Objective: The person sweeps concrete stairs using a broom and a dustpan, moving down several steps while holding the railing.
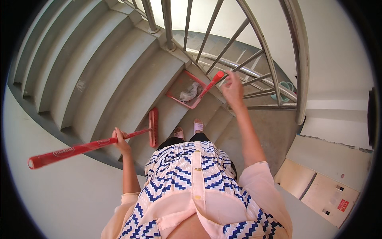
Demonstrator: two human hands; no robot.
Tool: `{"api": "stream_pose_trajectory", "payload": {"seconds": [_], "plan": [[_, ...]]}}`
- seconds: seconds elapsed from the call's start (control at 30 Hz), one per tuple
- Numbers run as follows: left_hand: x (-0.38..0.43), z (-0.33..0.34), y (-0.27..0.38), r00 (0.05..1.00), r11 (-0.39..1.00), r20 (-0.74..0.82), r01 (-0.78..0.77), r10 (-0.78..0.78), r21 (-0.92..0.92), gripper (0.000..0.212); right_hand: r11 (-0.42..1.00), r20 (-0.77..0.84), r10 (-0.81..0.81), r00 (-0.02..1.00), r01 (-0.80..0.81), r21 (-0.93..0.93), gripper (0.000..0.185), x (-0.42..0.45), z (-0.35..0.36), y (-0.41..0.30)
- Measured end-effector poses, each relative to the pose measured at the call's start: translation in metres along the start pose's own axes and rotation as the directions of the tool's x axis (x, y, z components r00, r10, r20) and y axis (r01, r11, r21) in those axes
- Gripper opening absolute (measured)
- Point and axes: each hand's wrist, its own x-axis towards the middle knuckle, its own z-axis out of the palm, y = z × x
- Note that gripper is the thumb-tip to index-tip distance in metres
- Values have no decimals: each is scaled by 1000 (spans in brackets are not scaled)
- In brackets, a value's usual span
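My left hand (121, 141) is closed around the red handle of a push broom (153, 127), whose bristled head rests on a stair step left of my feet. A red long-handled dustpan (193, 105) lies on the steps ahead of me, with crumpled clear plastic (191, 92) and some grey dirt in it. Its red handle (210, 84) rises towards the railing. Just right of the handle's end is my right hand (232, 89), slightly blurred, its fingers apart and holding nothing.
Curved grey concrete steps (119, 68) fan out at the left. A metal railing (262, 35) stands ahead and to the right, with a lower flight and a pale green bucket (286, 90) beyond it. White wall boxes (331, 191) are at the lower right.
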Motion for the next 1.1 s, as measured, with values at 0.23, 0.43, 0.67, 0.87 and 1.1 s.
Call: {"api": "stream_pose_trajectory", "payload": {"seconds": [0.23,0.43,0.67,0.87,1.1], "plan": [[2,-1,-1,999,999,-47,28,-27,29,37,980,184,200,962,-195,-46,24,9,61,26],[7,-1,-6,993,1000,-114,27,-25,16,37,989,-32,107,994,-104,103,24,-23,59,75],[7,1,-13,993,1000,-114,8,-5,20,36,597,178,544,820,-527,605,8,-119,-29,146],[20,10,-19,992,999,-128,22,-17,37,33,661,67,640,765,-593,459,8,-195,-93,165],[25,14,-28,995,998,-100,32,-26,55,29,703,-81,691,719,-642,306,5,-251,-99,227]]}}
